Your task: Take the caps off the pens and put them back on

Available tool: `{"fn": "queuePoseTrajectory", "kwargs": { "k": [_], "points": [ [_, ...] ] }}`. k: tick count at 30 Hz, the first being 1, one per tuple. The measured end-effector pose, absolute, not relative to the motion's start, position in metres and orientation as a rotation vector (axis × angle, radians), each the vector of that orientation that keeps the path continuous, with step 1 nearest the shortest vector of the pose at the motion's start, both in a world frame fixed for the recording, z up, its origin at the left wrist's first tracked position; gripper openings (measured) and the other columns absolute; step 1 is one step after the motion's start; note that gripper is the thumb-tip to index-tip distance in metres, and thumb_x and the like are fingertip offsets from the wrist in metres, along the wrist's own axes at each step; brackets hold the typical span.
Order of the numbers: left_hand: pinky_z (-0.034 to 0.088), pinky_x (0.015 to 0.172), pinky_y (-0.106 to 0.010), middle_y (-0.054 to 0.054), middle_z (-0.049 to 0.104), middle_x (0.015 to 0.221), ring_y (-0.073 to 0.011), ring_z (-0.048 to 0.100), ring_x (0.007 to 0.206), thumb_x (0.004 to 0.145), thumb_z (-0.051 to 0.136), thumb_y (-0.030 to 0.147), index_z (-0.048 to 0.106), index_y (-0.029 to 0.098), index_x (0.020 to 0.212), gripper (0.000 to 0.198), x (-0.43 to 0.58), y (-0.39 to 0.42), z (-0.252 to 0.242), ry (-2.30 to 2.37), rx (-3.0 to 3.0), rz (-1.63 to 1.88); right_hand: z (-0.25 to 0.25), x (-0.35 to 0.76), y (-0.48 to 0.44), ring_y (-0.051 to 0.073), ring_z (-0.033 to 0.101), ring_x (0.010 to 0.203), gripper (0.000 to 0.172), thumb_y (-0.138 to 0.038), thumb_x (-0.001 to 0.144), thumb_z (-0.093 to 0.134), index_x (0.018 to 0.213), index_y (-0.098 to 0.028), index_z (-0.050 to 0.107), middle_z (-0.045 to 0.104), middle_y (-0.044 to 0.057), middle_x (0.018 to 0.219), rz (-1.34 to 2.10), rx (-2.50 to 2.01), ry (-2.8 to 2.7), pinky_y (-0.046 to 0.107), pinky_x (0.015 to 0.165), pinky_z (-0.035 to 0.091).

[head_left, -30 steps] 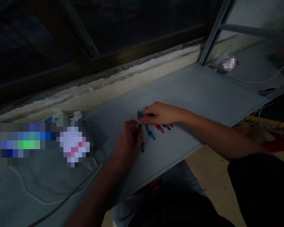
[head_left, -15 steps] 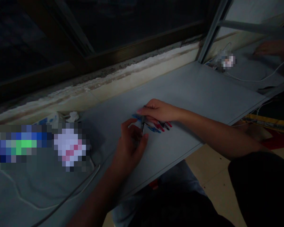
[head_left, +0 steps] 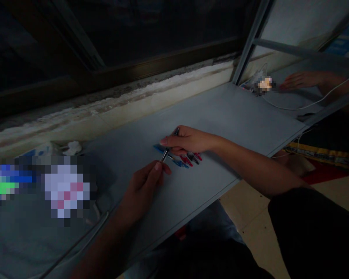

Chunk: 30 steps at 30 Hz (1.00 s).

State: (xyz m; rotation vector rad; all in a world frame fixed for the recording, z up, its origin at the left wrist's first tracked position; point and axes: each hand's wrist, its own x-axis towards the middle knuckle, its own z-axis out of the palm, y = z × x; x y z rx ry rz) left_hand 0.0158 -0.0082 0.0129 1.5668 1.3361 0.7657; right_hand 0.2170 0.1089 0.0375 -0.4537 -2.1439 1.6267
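My right hand (head_left: 189,140) is closed round a dark pen (head_left: 168,147) that slants down to the left over a grey table (head_left: 238,112). My left hand (head_left: 147,186) pinches the pen's lower tip between thumb and fingers. Under my right hand lie several small blue and red pen caps (head_left: 182,161) on the table top.
A window sill and dark window run along the table's far side. Blurred packets (head_left: 31,182) and a white cable lie at the left. At the far right another person's hand (head_left: 299,80) rests on a second table beside a white cable. The table's front edge crosses above my lap.
The pen went from lying under my left hand to being held by both hands. My left hand slid down and left to its tip. The view shifted slightly right.
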Motion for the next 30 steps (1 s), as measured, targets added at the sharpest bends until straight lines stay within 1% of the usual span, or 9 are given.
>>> {"fn": "queuePoseTrajectory", "kwargs": {
  "k": [6, 10, 12, 15, 18, 21, 23, 25, 30],
  "points": [
    [0.028, 0.053, -0.028, 0.006, 0.03, 0.061, -0.012, 0.027, 0.054, 0.103, 0.043, 0.065, 0.054, 0.021, 0.077, 0.052, 0.018, -0.009, 0.008, 0.994, 1.262, 0.714, 0.041, 0.223, 0.107, 0.005, 0.033, 0.049, 0.064, -0.061, 0.103, 0.052, 0.057, -0.02, 0.039, 0.039, -0.007, 0.051, 1.702, -0.267, -2.142, 0.022, 0.053, 0.036],
    [0.029, 0.052, -0.027, 0.006, 0.032, 0.06, -0.0124, 0.029, 0.053, 0.104, 0.038, 0.064, 0.06, 0.021, 0.084, 0.053, 0.018, -0.012, 0.009, 1.039, 1.359, 0.695, 0.041, 0.226, 0.112, 0.005, 0.038, 0.051, 0.062, -0.061, 0.101, 0.057, 0.059, -0.017, 0.046, 0.046, -0.005, 0.054, 1.664, -0.21, -2.199, 0.022, 0.054, 0.036],
    [0.033, 0.054, -0.026, 0.004, 0.046, 0.062, -0.0132, 0.04, 0.054, 0.104, 0.042, 0.059, 0.066, 0.021, 0.094, 0.047, 0.017, -0.012, 0.013, 1.197, 1.588, 0.727, 0.039, 0.227, 0.115, 0.005, 0.038, 0.051, 0.06, -0.06, 0.1, 0.06, 0.06, -0.016, 0.05, 0.047, -0.005, 0.055, 1.643, -0.217, -2.218, 0.022, 0.053, 0.035],
    [0.042, 0.063, -0.027, -0.001, 0.069, 0.081, -0.0166, 0.059, 0.065, 0.103, 0.05, 0.049, 0.07, 0.022, 0.109, 0.034, 0.014, -0.01, 0.016, 1.449, 1.903, 0.767, 0.035, 0.225, 0.118, 0.005, 0.036, 0.047, 0.062, -0.058, 0.102, 0.057, 0.057, -0.018, 0.045, 0.044, -0.006, 0.051, 1.689, -0.32, -2.179, 0.023, 0.05, 0.033],
    [0.043, 0.065, -0.028, -0.002, 0.073, 0.087, -0.018, 0.063, 0.068, 0.101, 0.053, 0.045, 0.071, 0.022, 0.116, 0.033, 0.01, -0.007, 0.016, 1.529, 1.959, 0.804, 0.029, 0.22, 0.118, 0.005, 0.031, 0.043, 0.064, -0.056, 0.106, 0.049, 0.054, -0.021, 0.036, 0.039, -0.007, 0.045, 1.728, -0.445, -2.101, 0.023, 0.049, 0.032],
    [0.04, 0.061, -0.027, 0.0, 0.064, 0.075, -0.0163, 0.056, 0.064, 0.101, 0.053, 0.049, 0.071, 0.021, 0.108, 0.034, 0.008, -0.004, 0.012, 1.484, 1.755, 0.908, 0.024, 0.217, 0.118, 0.005, 0.029, 0.042, 0.063, -0.051, 0.108, 0.046, 0.054, -0.022, 0.033, 0.034, -0.008, 0.044, 1.746, -0.476, -2.043, 0.023, 0.047, 0.029],
    [0.032, 0.054, -0.026, 0.005, 0.046, 0.059, -0.0134, 0.04, 0.053, 0.103, 0.049, 0.054, 0.07, 0.021, 0.098, 0.039, 0.01, -0.003, 0.011, 1.341, 1.533, 0.944, 0.024, 0.218, 0.119, 0.005, 0.028, 0.042, 0.062, -0.05, 0.108, 0.048, 0.055, -0.022, 0.032, 0.031, -0.009, 0.046, 1.765, -0.437, -2.016, 0.023, 0.046, 0.027],
    [0.028, 0.05, -0.026, 0.007, 0.034, 0.054, -0.012, 0.03, 0.049, 0.103, 0.048, 0.057, 0.067, 0.021, 0.088, 0.043, 0.014, -0.003, 0.012, 1.178, 1.342, 0.925, 0.025, 0.22, 0.119, 0.004, 0.026, 0.043, 0.061, -0.052, 0.107, 0.049, 0.056, -0.022, 0.033, 0.03, -0.009, 0.047, 1.761, -0.351, -2.053, 0.023, 0.045, 0.025],
    [0.028, 0.047, -0.027, 0.008, 0.027, 0.051, -0.0114, 0.025, 0.046, 0.094, 0.056, 0.062, 0.056, 0.023, 0.069, 0.047, 0.017, -0.001, 0.019, 1.066, 1.144, 0.841, 0.037, 0.225, 0.118, 0.005, 0.038, 0.054, 0.052, -0.053, 0.101, 0.063, 0.066, -0.017, 0.048, 0.045, -0.007, 0.058, 1.566, -0.243, -2.202, 0.02, 0.054, 0.034]
  ]
}}
